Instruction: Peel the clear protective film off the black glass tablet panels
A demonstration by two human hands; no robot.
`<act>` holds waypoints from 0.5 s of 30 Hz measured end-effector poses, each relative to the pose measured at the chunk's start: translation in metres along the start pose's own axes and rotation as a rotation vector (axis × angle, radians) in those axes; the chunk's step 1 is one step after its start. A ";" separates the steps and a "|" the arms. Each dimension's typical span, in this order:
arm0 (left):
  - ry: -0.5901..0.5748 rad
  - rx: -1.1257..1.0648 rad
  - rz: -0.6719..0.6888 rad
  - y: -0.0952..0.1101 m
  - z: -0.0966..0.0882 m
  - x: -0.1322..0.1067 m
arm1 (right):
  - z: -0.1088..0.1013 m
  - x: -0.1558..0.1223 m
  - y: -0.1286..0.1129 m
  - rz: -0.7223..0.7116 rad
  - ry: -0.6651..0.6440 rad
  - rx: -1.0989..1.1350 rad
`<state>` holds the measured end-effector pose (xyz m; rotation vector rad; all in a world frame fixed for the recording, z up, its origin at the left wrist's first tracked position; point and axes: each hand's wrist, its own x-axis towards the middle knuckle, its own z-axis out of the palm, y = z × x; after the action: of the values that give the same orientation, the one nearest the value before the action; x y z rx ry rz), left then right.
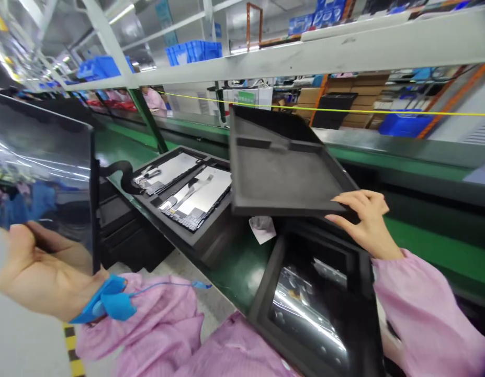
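Note:
My left hand (pixel 49 267), with a blue wrist strap, grips the lower edge of a glossy black display panel (pixel 42 162) at the left; a black ribbon trails near it. My right hand (pixel 363 217) pinches the near right corner of a black foam tray (pixel 285 180), held tilted above the bench. Below that tray, another black foam tray (pixel 263 301) holds a glossy dark screen (pixel 308 314). Left of centre, a foam tray (pixel 199 238) carries two silver-backed panels (pixel 205 191) with flat cables and circuit strips.
Green bench surface (pixel 240 267) shows between the trays, with a small white paper (pixel 262 229) on it. A pale metal beam (pixel 266 65) and a taut yellow cord (pixel 344 110) cross in front. Stacked black trays (pixel 124 230) stand below the bench at left. A person (pixel 153 99) is far behind.

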<state>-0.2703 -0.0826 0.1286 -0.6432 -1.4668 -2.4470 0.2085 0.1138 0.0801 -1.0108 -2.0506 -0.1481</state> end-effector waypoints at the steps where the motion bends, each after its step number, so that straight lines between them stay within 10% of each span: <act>1: 0.077 -0.057 0.024 0.002 -0.003 0.004 | 0.008 0.016 -0.016 -0.077 -0.032 0.038; 7: 0.255 -0.216 0.106 0.023 -0.016 0.008 | 0.077 0.106 -0.084 -0.284 -0.274 0.255; 15: -0.017 -0.253 0.174 0.043 -0.003 0.002 | 0.137 0.144 -0.086 -0.292 -0.579 0.339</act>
<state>-0.2558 -0.1057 0.1620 -0.8059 -1.0641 -2.5132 0.0139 0.2020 0.1148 -0.5753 -2.6247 0.3749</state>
